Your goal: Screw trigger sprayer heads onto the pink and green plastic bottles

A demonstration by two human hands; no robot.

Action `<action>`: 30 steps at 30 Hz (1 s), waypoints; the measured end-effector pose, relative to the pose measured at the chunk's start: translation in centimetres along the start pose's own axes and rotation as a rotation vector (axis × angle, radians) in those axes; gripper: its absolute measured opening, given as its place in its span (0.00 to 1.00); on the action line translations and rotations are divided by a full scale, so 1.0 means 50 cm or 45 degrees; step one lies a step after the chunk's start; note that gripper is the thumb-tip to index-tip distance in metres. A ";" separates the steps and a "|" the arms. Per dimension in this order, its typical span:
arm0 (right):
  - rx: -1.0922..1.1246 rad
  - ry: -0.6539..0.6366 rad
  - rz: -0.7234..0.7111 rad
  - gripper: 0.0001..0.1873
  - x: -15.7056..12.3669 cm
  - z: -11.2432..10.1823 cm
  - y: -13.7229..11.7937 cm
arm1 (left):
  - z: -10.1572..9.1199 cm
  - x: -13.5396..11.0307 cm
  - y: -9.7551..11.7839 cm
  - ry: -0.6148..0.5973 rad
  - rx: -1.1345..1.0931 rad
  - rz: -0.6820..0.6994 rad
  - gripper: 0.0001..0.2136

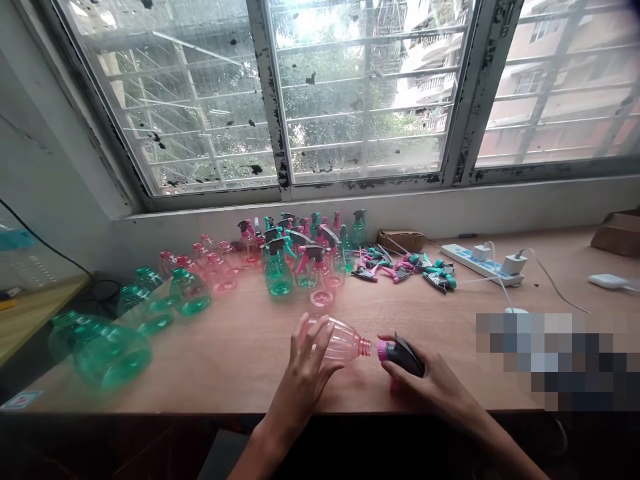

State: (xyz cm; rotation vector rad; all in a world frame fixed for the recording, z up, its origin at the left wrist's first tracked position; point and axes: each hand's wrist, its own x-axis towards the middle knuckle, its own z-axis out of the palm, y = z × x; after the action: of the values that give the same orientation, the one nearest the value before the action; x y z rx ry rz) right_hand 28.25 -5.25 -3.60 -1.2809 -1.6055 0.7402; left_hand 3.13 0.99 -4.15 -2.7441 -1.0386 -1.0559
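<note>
My left hand (307,367) is wrapped round a clear pink spray bottle (340,338), which lies tilted on its side with its threaded neck pointing right. In my right hand (425,377) is a black and pink spray trigger head (403,357), its pink collar facing the bottle's mouth. A small gap separates collar and neck. Whether a dip tube hangs from the head I cannot tell. Beyond my hands stand several assembled spray bottles (279,270) in pink and green. Loose trigger heads (400,267) lie in a pile right of them.
Open green bottles (113,357) and open pink bottles (220,272) stand along the left of the wooden table (220,360). A white power strip (480,263) with plugged-in chargers and cables lies at the right. A cardboard box (617,233) sits at the far right, below the windows.
</note>
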 end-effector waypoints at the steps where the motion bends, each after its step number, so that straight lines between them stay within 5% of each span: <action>1: 0.095 -0.025 0.063 0.17 0.002 0.007 0.000 | -0.001 -0.001 0.000 0.006 -0.034 -0.014 0.29; 8: 0.536 -0.053 0.262 0.23 0.012 0.030 0.024 | -0.008 -0.004 0.019 0.102 -0.454 -0.209 0.24; 12: 0.585 0.021 0.323 0.27 0.025 0.028 0.022 | -0.001 -0.004 0.017 0.350 -0.819 -0.569 0.45; 18: 0.518 0.010 0.355 0.20 0.017 0.024 0.019 | -0.007 0.003 0.002 -0.057 -0.898 -0.659 0.38; 25: 0.518 0.023 0.253 0.19 0.009 0.027 0.023 | -0.009 -0.001 0.017 -0.138 -0.857 -0.605 0.39; 30: 0.485 0.032 0.242 0.21 0.009 0.030 0.042 | -0.010 -0.006 0.006 -0.043 -0.977 -0.557 0.37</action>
State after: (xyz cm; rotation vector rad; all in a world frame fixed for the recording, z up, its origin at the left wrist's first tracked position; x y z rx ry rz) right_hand 27.69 -4.09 -5.88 -1.1634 -1.2563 1.0850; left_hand 2.87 0.47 -3.90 -3.1563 -1.5540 -1.7952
